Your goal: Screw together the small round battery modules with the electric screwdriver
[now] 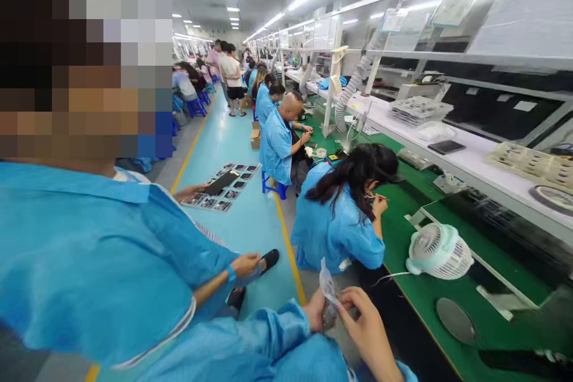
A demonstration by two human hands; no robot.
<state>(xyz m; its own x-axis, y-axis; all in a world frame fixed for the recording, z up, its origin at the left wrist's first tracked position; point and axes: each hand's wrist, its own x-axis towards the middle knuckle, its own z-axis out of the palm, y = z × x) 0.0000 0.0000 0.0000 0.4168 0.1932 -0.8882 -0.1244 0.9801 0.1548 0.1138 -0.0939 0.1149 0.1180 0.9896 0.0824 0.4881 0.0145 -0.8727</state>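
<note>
A small clear plastic bag (329, 298) with something dark in its lower part is between my two hands at the bottom centre. My left hand (316, 310) is closed round the bag from the left. On the right, my right hand (364, 325) pinches the bag's edge between thumb and fingers. What is inside the bag is too small to make out. Both hands are over my lap, left of the green bench (414, 292).
A person in blue stands close at left, holding a dark flat item (221, 182) and a tray (239, 191). Another sits bent over the bench ahead. On the bench are a small fan (439, 252) and a round dark disc (455, 320). A shelf (474, 161) runs above.
</note>
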